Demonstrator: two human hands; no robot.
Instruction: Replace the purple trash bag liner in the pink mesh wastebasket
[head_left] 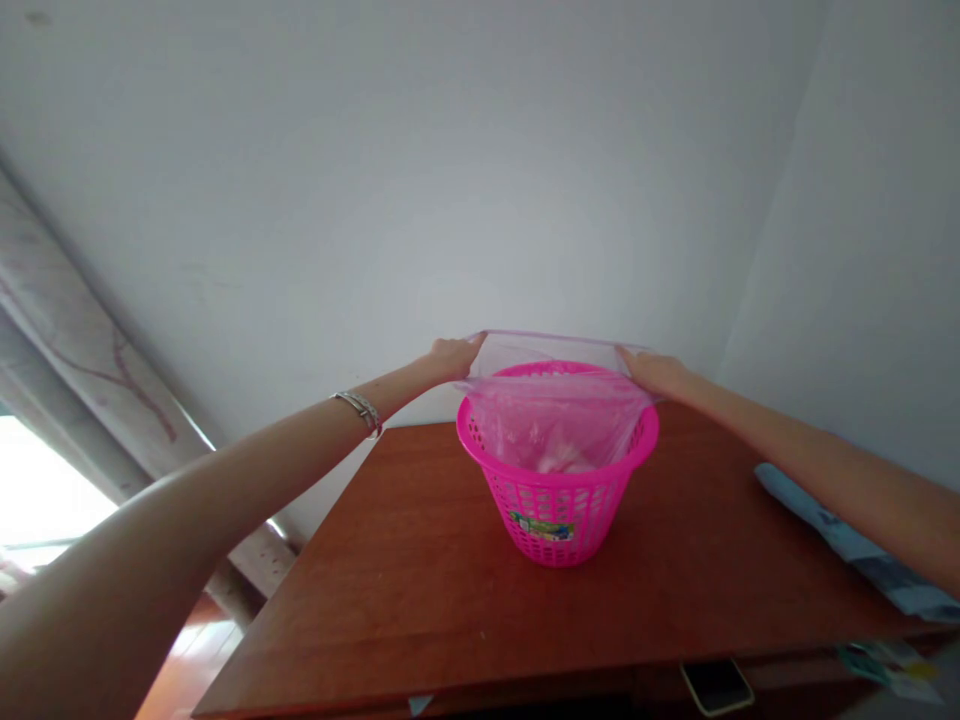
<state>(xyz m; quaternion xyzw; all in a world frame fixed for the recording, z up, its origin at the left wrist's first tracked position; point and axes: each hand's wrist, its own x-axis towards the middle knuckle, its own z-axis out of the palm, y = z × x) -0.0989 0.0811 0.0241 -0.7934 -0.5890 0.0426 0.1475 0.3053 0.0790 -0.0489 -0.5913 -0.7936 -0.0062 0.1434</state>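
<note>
A pink slatted plastic basket point(555, 500) stands upright on a wooden table, a coloured label on its front. Inside it and above its rim spreads a thin, see-through plastic bag point(551, 425), its mouth stretched wide. My left hand point(456, 358) grips the bag's edge above the left side of the rim. On the opposite side, my right hand point(651, 370) is closed on the bag's other edge. The lower part of the bag bunches inside the basket, partly hidden by the front wall.
The reddish-brown table top point(420, 560) meets a white wall at the back. A folded light-blue packet point(855, 545) lies at the right under my forearm. Near the front edge is a phone point(716, 686). A curtain point(112, 350) hangs at the left.
</note>
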